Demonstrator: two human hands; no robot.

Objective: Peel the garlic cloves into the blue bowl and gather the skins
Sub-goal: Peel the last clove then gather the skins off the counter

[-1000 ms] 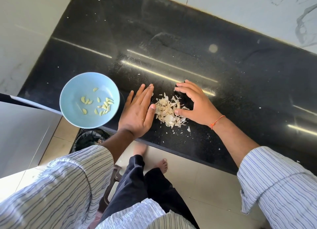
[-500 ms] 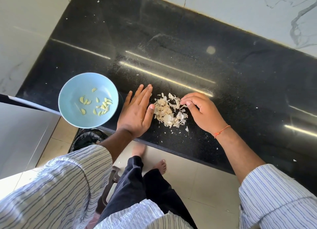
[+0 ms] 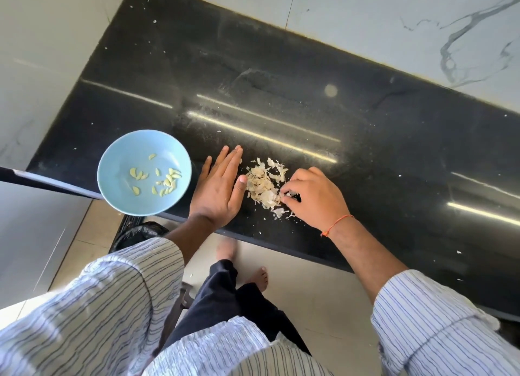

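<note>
Nearest me, below the counter edge, I see my striped sleeves, dark trousers and bare feet on the pale floor tiles, with a black-lined bin [image 3: 138, 233] tucked under the counter to my left. On the black counter [image 3: 365, 139], my left hand [image 3: 218, 189] lies flat with its fingers straight and together, its thumb side touching the left edge of the pile of garlic skins [image 3: 264, 185]. My right hand [image 3: 315, 198], with an orange thread [image 3: 336, 225] at the wrist, is curled at the pile's right edge, fingertips pinching into the skins. Just left of my left hand sits the blue bowl [image 3: 112, 161], overhanging the counter's front edge, holding a scatter of peeled garlic cloves [image 3: 166, 181] on its floor. Small skin flecks dot the counter around the pile and farther off. Beyond, light streaks reflect on the polished stone, and white marble wall tiles [image 3: 394, 18] rise behind it.
</note>
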